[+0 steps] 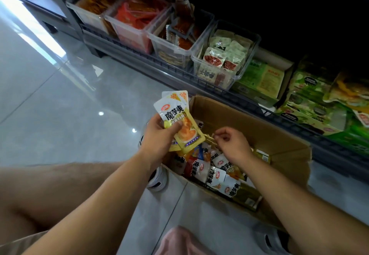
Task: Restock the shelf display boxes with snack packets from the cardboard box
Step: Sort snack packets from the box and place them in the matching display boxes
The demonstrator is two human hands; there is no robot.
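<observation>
An open cardboard box [279,134] stands on the floor in front of the bottom shelf, holding several white and yellow snack packets [215,174]. My left hand [159,134] grips a small stack of yellow-and-white snack packets [177,118] above the box's left corner. My right hand [231,142] hovers over the box with fingers loosely curled, thumb and forefinger close together; whether they pinch anything I cannot tell. On the shelf sit clear display boxes: one with orange packets [87,13], one with red packets [129,27], one with dark red packets [171,43], one with pale green packets [221,59].
Green cardboard display cartons [311,103] fill the shelf to the right. A dark metal shelf rail [179,71] runs along the shelf front. Glossy grey floor tiles [60,105] spread to the left. My knees and a grey shoe [271,236] are at the bottom.
</observation>
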